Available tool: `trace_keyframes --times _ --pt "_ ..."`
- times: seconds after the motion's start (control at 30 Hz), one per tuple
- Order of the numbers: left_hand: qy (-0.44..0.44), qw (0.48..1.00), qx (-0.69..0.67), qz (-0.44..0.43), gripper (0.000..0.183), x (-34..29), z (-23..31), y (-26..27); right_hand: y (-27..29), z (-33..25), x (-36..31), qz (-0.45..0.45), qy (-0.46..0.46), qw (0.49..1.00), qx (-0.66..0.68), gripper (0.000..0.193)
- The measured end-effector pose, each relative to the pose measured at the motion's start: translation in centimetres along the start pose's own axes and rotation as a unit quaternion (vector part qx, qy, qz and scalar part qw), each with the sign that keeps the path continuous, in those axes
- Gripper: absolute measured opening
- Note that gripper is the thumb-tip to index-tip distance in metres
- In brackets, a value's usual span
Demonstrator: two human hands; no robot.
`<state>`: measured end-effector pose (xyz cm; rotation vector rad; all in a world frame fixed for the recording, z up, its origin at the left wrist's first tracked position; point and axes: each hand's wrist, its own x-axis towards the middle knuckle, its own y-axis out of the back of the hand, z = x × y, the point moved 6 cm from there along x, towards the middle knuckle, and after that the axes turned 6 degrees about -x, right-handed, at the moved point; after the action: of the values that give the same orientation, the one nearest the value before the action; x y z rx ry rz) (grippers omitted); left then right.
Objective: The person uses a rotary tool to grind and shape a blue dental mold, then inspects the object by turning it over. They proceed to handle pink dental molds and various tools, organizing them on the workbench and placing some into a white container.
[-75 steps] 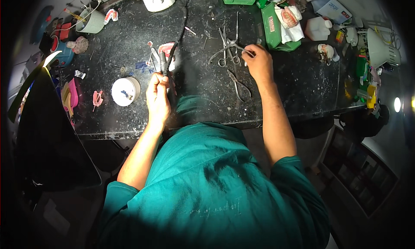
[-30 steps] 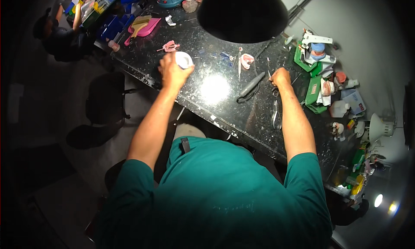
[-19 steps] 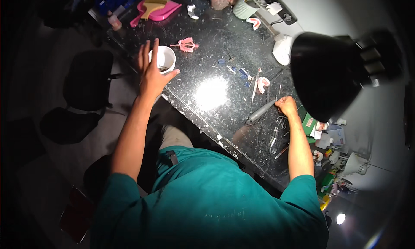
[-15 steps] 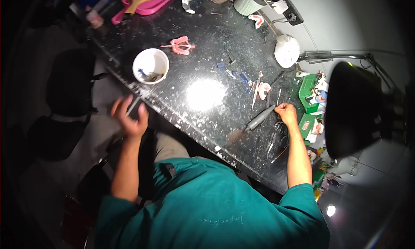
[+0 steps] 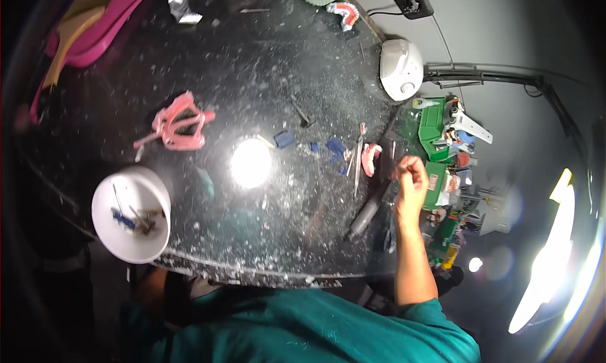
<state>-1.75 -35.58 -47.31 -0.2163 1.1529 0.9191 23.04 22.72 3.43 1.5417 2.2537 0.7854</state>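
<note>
My right hand [image 5: 411, 181] is over the right side of the bench, its fingers curled together in a pinch. What they hold, if anything, is too small to make out. Just left of those fingers lies a grey rotary handpiece [image 5: 366, 219]. Beyond it are a pink denture [image 5: 370, 159] and a thin metal instrument [image 5: 358, 167]. Only a shadowed bit of my left hand or forearm [image 5: 151, 283] shows below the bench edge, its fingers hidden. Nearest to it stands a white tub [image 5: 163, 196] with blue and brown scraps inside.
A pink frame-like piece [image 5: 181, 124] lies beyond the tub. Blue scraps [image 5: 336, 150] are scattered mid-bench. Green bins [image 5: 433, 120] and a white rounded device [image 5: 400, 66] line the wall side. At far left sits a pink dustpan [image 5: 117, 32] with a brush [image 5: 72, 32].
My view has shifted nearer the bench. My left hand has dropped from the open air beside the bench into shadow below its edge. The right hand's fingers have come away from the handpiece's tip.
</note>
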Motion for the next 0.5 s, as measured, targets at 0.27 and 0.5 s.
trace_keyframes --times 0.27,0.5 --pt "0.047 0.995 0.031 0.086 0.045 0.1 -7.8 6.6 0.7 -2.6 -5.7 0.044 0.105 0.993 -0.002 0.012" --pt "0.037 0.979 -0.04 0.194 0.028 -8.9 -0.2 21.2 -1.1 -1.0 -17.0 0.137 0.14 0.977 0.083 0.013"
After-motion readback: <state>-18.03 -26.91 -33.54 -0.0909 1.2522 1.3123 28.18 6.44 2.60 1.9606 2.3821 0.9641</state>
